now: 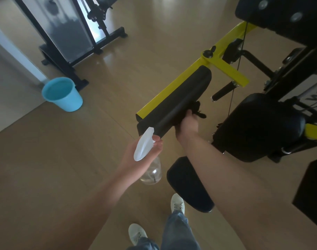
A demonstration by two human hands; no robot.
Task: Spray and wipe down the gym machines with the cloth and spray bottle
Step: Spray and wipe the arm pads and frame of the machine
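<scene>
Head view. Blue bucket [71,103] stands on the wood floor [118,83], well left of the black roller pad [179,100]; its inside reads flat blue, so I can't tell if it holds water. Clear spray bottle [144,145] sits just below the pad's near end, white trigger head up; the liquid level is not readable. Left hand [128,159] is wrapped round the bottle neck, one finger at the trigger. Right hand [187,125] is curled on a dark cloth [198,107], pressing it to the pad's right edge. The cloth blends into the pad, with only scraps visible. The pad hides most of the yellow bar [224,65] behind it. Right of the pad is crowded: seat cushion [258,127] and cable [235,83], with the frame cut off by the picture edge. A second pad [188,184] is below. Floor stretches left of the pad to the bucket.
</scene>
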